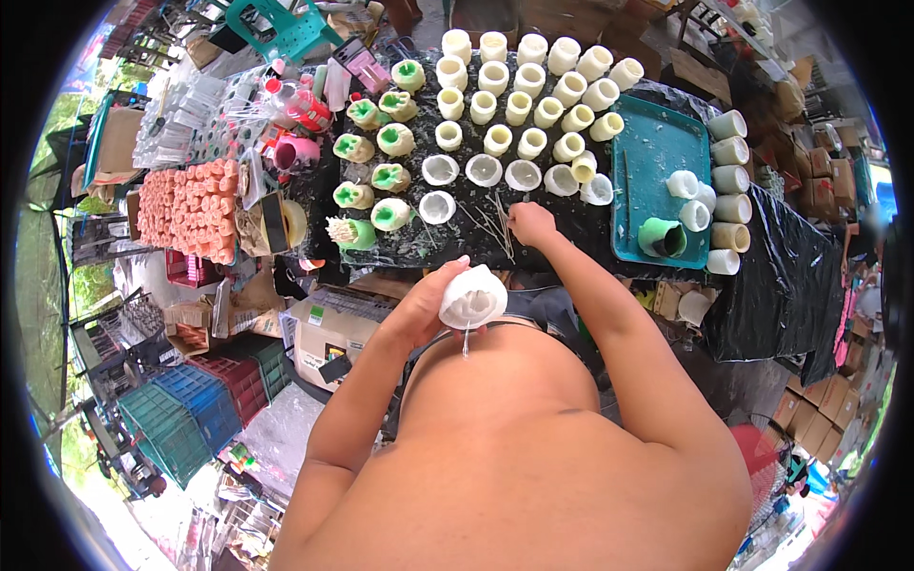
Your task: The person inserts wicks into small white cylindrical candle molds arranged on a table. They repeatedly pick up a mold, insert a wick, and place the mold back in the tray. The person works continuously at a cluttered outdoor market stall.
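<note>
My left hand [428,303] is wrapped round a white cup-shaped mould [474,297], held tilted in front of my belly with its hollow inside showing. A clear, shiny strand [466,341] hangs from its lower rim. Over the black-covered table, my right hand [531,225] has its fingers closed at a scatter of thin sticks [487,226], pinching at one of them; the fingertips are partly hidden. Just beyond that hand stand several white translucent cups [484,170].
Rows of cream-coloured cups [519,108] fill the table's far side. Green-centred moulds [391,177] stand to the left, near a bundle of sticks in a green cup [352,234]. A teal tray [636,205] on the right holds white cups and a green cup [661,238]. Peach-coloured pieces [188,209] lie far left.
</note>
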`<state>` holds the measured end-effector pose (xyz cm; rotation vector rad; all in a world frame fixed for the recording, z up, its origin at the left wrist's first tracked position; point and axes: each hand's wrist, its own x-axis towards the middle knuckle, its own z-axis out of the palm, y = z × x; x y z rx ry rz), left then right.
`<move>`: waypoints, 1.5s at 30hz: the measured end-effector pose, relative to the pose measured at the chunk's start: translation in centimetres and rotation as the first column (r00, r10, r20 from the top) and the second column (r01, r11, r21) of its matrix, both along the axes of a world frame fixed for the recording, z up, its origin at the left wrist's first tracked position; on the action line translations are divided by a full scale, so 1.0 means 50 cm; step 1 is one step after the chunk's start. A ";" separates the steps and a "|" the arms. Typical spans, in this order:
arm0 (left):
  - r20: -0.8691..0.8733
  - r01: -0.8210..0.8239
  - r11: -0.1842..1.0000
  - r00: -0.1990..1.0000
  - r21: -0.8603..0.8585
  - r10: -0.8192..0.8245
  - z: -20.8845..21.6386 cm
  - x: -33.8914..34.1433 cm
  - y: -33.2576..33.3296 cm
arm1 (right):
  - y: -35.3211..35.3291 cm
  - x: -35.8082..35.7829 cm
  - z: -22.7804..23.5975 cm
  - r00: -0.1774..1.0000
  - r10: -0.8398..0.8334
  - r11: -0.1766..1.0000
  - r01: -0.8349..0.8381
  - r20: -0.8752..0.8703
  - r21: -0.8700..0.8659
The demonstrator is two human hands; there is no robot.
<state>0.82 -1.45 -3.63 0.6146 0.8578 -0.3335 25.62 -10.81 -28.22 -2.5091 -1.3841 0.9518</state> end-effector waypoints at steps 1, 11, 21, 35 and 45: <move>0.001 -0.034 0.999 0.999 0.011 0.034 -0.004 -0.008 0.000 | 0.000 0.002 0.015 1.000 -0.003 1.000 0.004 -0.023 0.028; -0.014 -0.180 0.983 0.984 -0.022 0.180 -0.055 -0.035 0.014 | -0.058 -0.032 0.421 0.863 -0.094 0.759 0.385 -0.497 0.524; 0.103 -0.112 0.991 0.988 -0.069 0.118 -0.123 -0.045 0.017 | -0.041 -0.185 0.569 0.805 0.592 0.555 -0.438 0.035 0.707; 0.076 0.080 0.734 0.981 0.674 -0.176 -0.124 -0.039 -0.019 | -0.017 -0.212 0.566 0.868 0.490 0.650 -0.303 -0.080 0.697; 0.443 -0.291 0.675 0.895 0.678 -0.059 -0.027 -0.086 -0.005 | 0.008 -0.219 0.530 0.873 0.449 0.655 -0.176 -0.191 0.735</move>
